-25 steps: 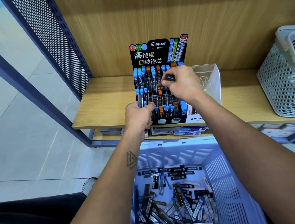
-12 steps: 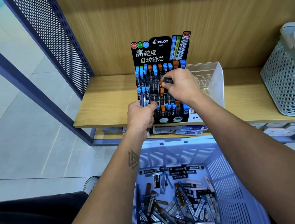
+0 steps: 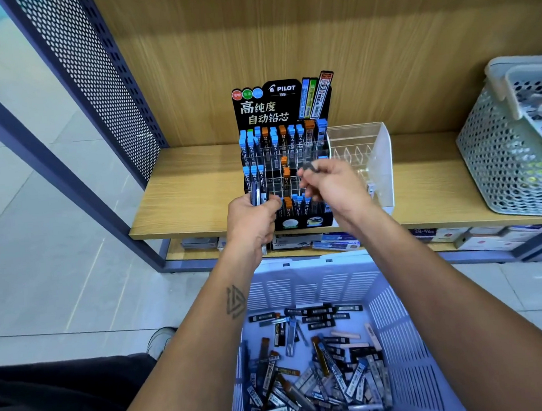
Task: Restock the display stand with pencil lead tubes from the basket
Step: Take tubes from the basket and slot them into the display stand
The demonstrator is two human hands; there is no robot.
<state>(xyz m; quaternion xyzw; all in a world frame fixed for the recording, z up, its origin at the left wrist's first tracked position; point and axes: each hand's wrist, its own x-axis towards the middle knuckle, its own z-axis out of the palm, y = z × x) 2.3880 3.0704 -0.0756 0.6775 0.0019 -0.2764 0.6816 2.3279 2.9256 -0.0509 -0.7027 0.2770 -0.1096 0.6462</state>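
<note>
A black Pilot display stand (image 3: 283, 107) sits on the wooden shelf, its rows partly filled with blue- and orange-capped lead tubes. My left hand (image 3: 253, 218) grips a few lead tubes (image 3: 256, 193) upright in front of the stand's lower left. My right hand (image 3: 333, 187) hovers before the stand's middle row and pinches a dark lead tube (image 3: 309, 168) at its fingertips. Below, a light blue basket (image 3: 400, 341) holds several loose lead tubes (image 3: 312, 377).
A clear acrylic organizer (image 3: 372, 152) stands right of the stand. A grey perforated basket (image 3: 499, 161) sits at the shelf's far right. A perforated metal side panel (image 3: 97, 76) closes the shelf's left. Boxes lie on the lower shelf (image 3: 331, 244). Tiled floor lies left.
My right hand has pulled back from the stand's upper rows, toward me and lower, still pinching a dark tube. My left hand keeps its tubes in about the same place.
</note>
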